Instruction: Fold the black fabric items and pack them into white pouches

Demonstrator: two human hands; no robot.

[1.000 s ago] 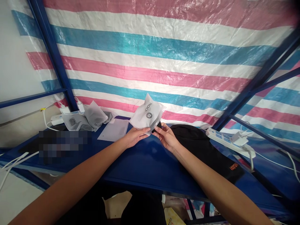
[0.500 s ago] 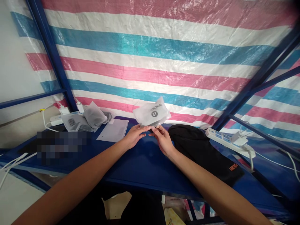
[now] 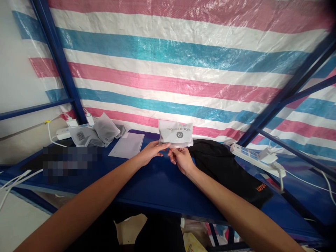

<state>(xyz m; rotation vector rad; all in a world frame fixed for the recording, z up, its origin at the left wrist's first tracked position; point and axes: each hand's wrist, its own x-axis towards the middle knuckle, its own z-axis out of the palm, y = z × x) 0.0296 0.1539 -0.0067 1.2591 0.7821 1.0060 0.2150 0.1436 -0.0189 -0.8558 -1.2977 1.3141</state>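
Observation:
A frosted plastic bag (image 3: pixel 175 132) marked ROCKBROS, its print upside down to me, is held up above the blue table. My left hand (image 3: pixel 151 153) pinches its near left edge between thumb and fingers. With thumb and curled fingers, my right hand (image 3: pixel 181 158) grips the near edge closer to the middle. What the bag contains cannot be made out. Just right of my right hand lies a black cloth item (image 3: pixel 225 164) with orange lettering. Left of my left hand rests a flat translucent sheet or sleeve (image 3: pixel 127 145).
Crumpled frosted bags (image 3: pixel 105 131) lie at the back left by a power strip (image 3: pixel 63 133) with white plugs. Another power strip (image 3: pixel 256 159) with cables sits at right. Blue metal posts (image 3: pixel 59 66) and a striped plastic sheet (image 3: pixel 168 80) bound the blue table (image 3: pixel 157 189).
The bag has turned from a tilt to nearly level and shifted slightly right and down, so its full lettering shows. Both hands still hold its near edge; the right fingers have curled more.

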